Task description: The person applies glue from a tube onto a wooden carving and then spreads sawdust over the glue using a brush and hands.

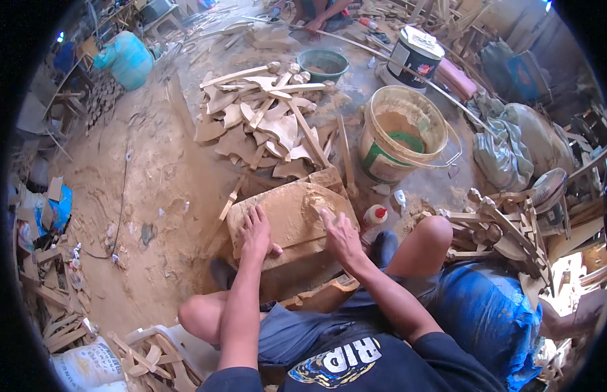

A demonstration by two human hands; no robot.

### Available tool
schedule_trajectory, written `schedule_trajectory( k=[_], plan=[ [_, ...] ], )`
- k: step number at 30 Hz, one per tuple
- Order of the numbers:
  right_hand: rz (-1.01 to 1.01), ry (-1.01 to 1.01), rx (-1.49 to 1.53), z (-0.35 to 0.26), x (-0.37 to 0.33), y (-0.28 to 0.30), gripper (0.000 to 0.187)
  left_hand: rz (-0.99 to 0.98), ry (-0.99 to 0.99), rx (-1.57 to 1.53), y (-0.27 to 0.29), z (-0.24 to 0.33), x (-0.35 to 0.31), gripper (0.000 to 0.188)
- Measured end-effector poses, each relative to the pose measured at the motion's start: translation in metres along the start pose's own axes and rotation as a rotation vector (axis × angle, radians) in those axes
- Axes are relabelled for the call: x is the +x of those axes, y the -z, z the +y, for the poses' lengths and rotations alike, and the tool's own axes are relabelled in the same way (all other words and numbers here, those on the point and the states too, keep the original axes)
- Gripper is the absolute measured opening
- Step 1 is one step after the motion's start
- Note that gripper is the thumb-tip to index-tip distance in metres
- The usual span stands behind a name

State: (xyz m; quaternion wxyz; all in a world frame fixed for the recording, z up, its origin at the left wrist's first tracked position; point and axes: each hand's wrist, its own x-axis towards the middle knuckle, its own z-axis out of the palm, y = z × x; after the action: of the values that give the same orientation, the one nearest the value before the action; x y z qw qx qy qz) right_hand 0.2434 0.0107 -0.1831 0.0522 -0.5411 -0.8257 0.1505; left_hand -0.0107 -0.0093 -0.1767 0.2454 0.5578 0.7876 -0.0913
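Observation:
A low wooden block or board (287, 219), coated in tan dust, sits in front of me between my knees. My left hand (254, 235) rests flat on its left part, fingers spread and holding nothing. Near the right end of the board lies a small mound of tan dust or paste (314, 204). My right hand (342, 236) is at the near side of that mound, index finger stretched toward it. The other fingers of that hand are partly hidden, and nothing shows in it. A small white bottle with a red cap (375, 215) stands just right of the board.
Beyond the board lies a heap of cut wood pieces (264, 124). An open bucket (408, 134), a green basin (323, 65) and a black-and-white pail (415, 59) stand farther off. A blue sack (486, 313) is at my right. Another person's hand (314, 25) shows at the far edge.

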Motion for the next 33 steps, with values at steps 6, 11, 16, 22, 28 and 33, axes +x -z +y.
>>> schedule_trajectory(
  k=[6,11,16,22,28,33],
  plan=[
    [-0.052,0.030,-0.109,-0.010,-0.043,-0.007,0.066,0.027,0.002,0.018,-0.003,-0.016,-0.003,0.160],
    [0.018,-0.010,-0.080,0.000,-0.041,0.015,0.065,0.021,0.003,0.028,-0.008,-0.016,-0.002,0.160],
    [0.013,-0.054,-0.150,0.007,-0.023,-0.020,0.069,0.021,0.000,0.022,-0.015,-0.008,0.007,0.161],
    [-0.131,-0.087,-0.023,-0.018,-0.069,0.007,0.068,0.084,0.024,0.059,-0.017,-0.021,0.002,0.161],
    [-0.003,0.000,-0.102,-0.022,-0.011,0.001,0.066,0.095,-0.006,0.042,-0.020,-0.009,0.009,0.163],
    [-0.108,0.012,-0.119,-0.012,-0.047,0.012,0.068,0.102,0.014,0.049,-0.019,-0.022,0.002,0.163]
  ],
)
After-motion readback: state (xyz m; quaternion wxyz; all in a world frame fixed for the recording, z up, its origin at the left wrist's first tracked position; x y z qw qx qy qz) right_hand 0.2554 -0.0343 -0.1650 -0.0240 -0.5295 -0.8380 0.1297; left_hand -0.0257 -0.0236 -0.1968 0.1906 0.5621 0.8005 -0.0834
